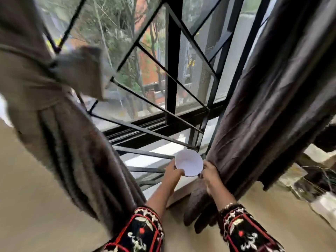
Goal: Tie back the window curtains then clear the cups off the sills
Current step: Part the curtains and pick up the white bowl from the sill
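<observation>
**Two hands at a white cup by the window sill**

Low in the frame's centre, the left hand grips the rim of a white cup, which looks empty. The right hand touches its other side, beside the dark right curtain; whether it grips is unclear. The left curtain is tied back at upper left.

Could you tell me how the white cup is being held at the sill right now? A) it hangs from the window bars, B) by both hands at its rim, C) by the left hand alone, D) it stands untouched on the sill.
B: the left hand and right hand each touch opposite sides of the white cup.
</observation>
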### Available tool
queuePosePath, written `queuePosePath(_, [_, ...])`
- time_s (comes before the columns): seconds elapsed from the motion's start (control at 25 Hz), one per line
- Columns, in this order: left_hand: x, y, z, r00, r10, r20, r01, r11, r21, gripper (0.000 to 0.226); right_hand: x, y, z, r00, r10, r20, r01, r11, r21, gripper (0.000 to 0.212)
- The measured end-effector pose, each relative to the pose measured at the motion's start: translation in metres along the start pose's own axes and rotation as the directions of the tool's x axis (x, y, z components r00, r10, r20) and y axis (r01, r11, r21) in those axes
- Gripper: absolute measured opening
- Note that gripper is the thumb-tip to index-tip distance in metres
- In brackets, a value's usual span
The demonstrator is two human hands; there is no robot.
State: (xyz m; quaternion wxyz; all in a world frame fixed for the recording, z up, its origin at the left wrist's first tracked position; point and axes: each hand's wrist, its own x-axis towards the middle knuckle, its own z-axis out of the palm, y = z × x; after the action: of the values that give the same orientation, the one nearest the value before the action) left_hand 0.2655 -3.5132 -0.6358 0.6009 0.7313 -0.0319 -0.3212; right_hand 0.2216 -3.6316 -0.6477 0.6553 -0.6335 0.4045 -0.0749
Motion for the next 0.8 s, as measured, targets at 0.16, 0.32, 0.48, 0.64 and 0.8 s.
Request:
queuePosePath(0.16, [-0.054,-0.013,-0.004,0.996,0.068,0.061,-0.072,0.995,0.065,0.073,-0.067,0.016,-0.006,0.993,-0.020,-0.114,0.018,1.000,-0.022,0.046])
queuePosePath(0.32, [-0.101,-0.040,-0.016,0.978,0.093,0.189,-0.129,0.973,0.191,0.065,-0.137,0.047,-0.011,0.979,-0.047,-0.198,0.030,0.996,-0.085,0.044])
queuePosePath(0.48, [-0.157,-0.064,-0.028,0.974,0.026,0.225,-0.079,0.970,0.231,0.063,-0.203,0.079,-0.011,0.969,0.009,-0.248,-0.019,0.999,-0.035,0.045])
queuePosePath(0.64, [-0.203,-0.083,-0.040,0.968,0.017,0.249,-0.067,0.979,0.191,0.055,-0.263,0.086,-0.010,0.966,0.002,-0.259,0.002,1.000,0.014,0.041])
queuePosePath(0.8, [-0.242,-0.105,-0.062,0.976,0.003,0.216,-0.040,0.985,0.166,0.064,-0.303,0.105,0.000,0.979,-0.018,-0.202,0.015,1.000,-0.013,0.042])
